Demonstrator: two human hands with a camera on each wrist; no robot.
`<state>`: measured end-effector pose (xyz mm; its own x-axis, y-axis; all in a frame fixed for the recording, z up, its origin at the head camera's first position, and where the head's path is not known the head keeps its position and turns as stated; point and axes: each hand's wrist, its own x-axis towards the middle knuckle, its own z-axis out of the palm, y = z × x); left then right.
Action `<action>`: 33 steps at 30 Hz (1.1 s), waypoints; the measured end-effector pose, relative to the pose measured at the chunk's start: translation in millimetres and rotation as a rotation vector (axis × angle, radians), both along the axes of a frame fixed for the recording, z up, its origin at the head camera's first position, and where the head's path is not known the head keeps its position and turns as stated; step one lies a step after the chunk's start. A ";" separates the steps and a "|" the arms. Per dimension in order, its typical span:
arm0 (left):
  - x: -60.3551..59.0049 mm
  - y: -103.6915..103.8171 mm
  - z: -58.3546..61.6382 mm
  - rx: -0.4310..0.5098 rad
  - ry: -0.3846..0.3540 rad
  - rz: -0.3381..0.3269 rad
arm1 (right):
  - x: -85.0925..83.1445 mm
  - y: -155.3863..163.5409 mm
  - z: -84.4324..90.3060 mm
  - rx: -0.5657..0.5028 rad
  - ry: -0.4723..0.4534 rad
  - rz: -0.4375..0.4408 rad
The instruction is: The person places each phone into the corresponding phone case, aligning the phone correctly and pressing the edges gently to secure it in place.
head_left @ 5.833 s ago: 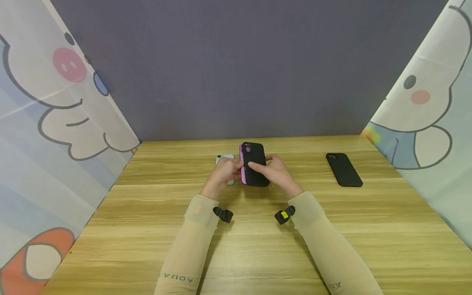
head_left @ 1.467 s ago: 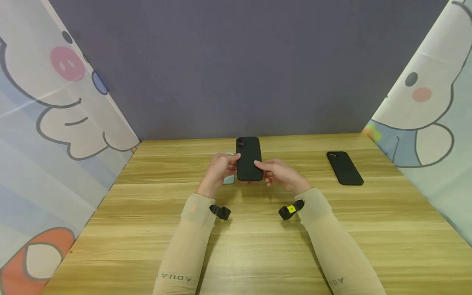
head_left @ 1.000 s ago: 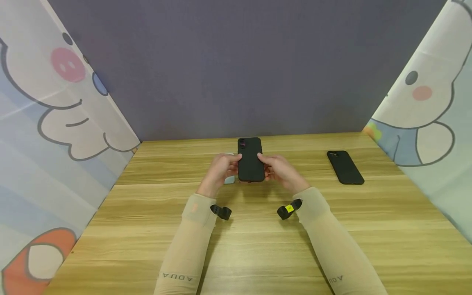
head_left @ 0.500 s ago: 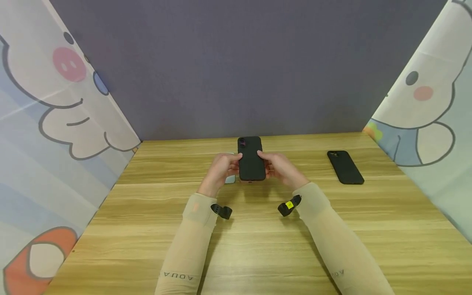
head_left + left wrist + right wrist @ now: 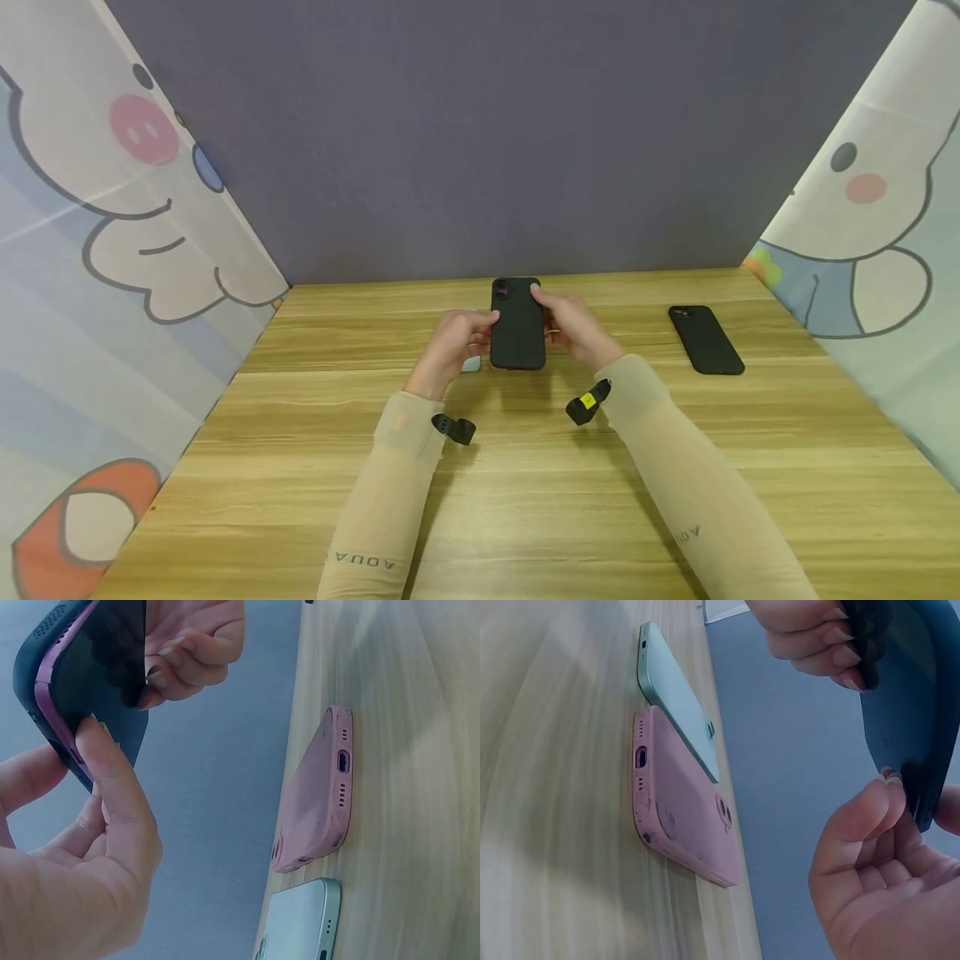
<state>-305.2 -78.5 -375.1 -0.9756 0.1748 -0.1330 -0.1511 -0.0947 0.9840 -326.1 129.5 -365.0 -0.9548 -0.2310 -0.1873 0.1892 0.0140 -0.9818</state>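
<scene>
A black phone case [image 5: 519, 333] is held up over the table between both hands, its back towards the head camera. Inside it sits a purple phone [image 5: 45, 694]; its purple edge shows along the case rim in the left wrist view, and its purple camera through the cutout. My left hand [image 5: 450, 343] pinches the left side, thumb on the back and a fingertip on the screen side. My right hand [image 5: 576, 327] grips the upper right side, thumb near the top corner, fingers behind. In the right wrist view its fingertips touch the screen side.
Under the held phone lie a pink phone or cased phone [image 5: 679, 802] and, beside it, a pale green phone [image 5: 675, 697], mostly hidden in the head view. Another black case [image 5: 705, 340] lies at the right of the wooden table [image 5: 510, 500]. A grey panel [image 5: 510, 142] stands behind.
Earlier the purple phone stuck out left of the black case; now they line up. Over the last second my right thumb has slid up the right edge to the top corner.
</scene>
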 end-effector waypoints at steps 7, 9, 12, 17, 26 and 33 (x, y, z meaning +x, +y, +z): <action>0.1 0.8 0.3 0.006 0.006 -0.002 | -4.0 1.4 -3.0 -0.019 -0.020 0.002; 0.3 1.2 0.1 0.007 0.012 -0.005 | -4.9 1.6 -2.8 -0.022 -0.029 -0.007; 0.6 1.5 -0.2 0.004 0.015 -0.006 | -6.6 1.4 -1.4 -0.007 -0.025 -0.006; 2.1 3.2 1.0 0.004 0.016 -0.011 | -11.5 2.3 0.1 0.032 -0.005 -0.033; 3.7 5.5 2.9 -0.012 0.010 -0.021 | -15.2 5.2 0.5 0.038 0.017 -0.032; 4.4 5.7 3.5 -0.012 0.013 -0.040 | -14.2 3.5 2.2 0.075 0.044 -0.050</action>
